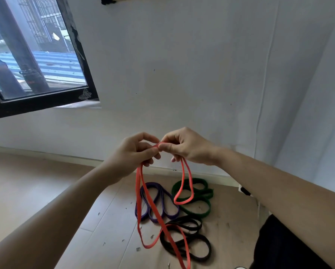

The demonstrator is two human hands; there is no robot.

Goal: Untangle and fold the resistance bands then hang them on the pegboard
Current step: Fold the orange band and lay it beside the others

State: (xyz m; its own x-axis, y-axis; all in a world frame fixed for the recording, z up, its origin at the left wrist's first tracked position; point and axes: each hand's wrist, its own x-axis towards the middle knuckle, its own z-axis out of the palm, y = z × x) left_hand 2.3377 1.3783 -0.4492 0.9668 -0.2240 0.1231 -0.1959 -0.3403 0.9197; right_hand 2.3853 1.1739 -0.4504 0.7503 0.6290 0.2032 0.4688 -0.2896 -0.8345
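Note:
A red resistance band (155, 212) hangs in long loops from both my hands, held up in front of the white wall. My left hand (132, 154) pinches its top, with strands trailing down from under the fingers. My right hand (184, 146) pinches the band right beside it, fingertips nearly touching, and a shorter loop drops from it. On the wooden floor below lie a purple band (160, 193), a green band (199, 199) and a black band (190, 241), each in loose coils. No pegboard is in view.
A dark-framed window (42, 98) fills the upper left. The white wall (201, 74) runs behind my hands, meeting the floor (26, 181) at a pale skirting. A dark object (279, 245) sits at the lower right under my right forearm.

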